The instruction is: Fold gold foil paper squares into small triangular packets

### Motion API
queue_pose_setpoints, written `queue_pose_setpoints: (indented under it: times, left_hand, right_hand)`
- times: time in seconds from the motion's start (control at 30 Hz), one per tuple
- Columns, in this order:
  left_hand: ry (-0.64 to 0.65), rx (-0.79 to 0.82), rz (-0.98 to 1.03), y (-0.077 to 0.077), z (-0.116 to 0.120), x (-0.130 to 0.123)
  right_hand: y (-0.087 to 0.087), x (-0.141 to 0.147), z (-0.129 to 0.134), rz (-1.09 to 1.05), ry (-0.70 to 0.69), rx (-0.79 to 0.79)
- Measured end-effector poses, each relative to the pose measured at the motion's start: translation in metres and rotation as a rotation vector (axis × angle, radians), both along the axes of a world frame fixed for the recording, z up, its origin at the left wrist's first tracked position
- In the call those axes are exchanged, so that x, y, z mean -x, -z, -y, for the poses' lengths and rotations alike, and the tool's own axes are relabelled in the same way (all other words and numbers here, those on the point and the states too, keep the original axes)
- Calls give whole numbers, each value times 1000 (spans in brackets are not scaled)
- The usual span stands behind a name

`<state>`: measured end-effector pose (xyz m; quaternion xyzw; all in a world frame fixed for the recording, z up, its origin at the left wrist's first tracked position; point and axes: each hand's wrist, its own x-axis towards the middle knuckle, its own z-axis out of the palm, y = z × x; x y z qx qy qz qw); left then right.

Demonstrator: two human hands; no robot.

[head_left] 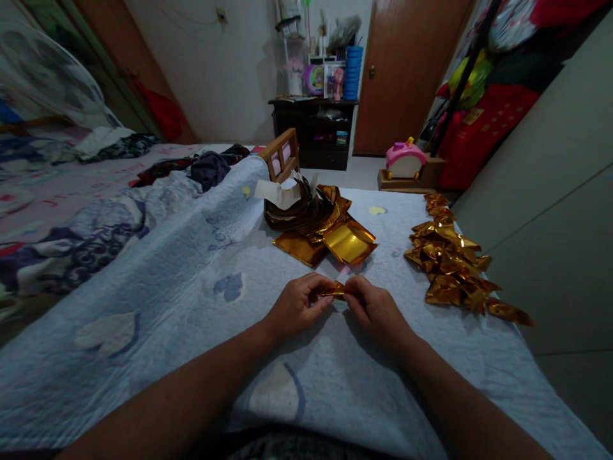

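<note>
Head view: pinching a small piece of gold foil (pixel 339 291) at mid-frame, left hand (pixel 299 305) on one end, right hand (pixel 378 310) on the other, thumbs against fingers. Best creased with light, even pressure and held level (thin stuff, probably easy to tear). Shiny, narrow, folded, over the pale-blue quilt (pixel 191 306), lower in frame than the loose gold sheets (pixel 350 241).
</note>
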<state>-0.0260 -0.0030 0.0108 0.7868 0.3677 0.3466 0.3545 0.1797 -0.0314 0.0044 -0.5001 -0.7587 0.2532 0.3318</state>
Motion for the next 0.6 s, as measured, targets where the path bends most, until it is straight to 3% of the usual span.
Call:
queue_pose_setpoints:
  times: [0.6]
  left_hand:
    - [-67, -38, -41, 4, 2, -3]
  right_hand:
    - [2, 2, 3, 112, 89, -26]
